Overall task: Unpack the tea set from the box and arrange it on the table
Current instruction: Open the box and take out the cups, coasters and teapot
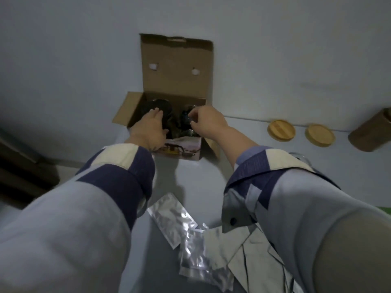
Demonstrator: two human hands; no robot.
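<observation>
Both grips were seen inside the open box: the left hand was spread flat on a dark round item, the right hand was pinched on a small dark piece. Two wooden lids were laid at three o'clock on the worktop.

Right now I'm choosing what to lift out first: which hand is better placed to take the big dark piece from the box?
Left. The left hand already rests on the big dark piece in the box; the right hand is busy pinching a smaller item on the other side.
</observation>
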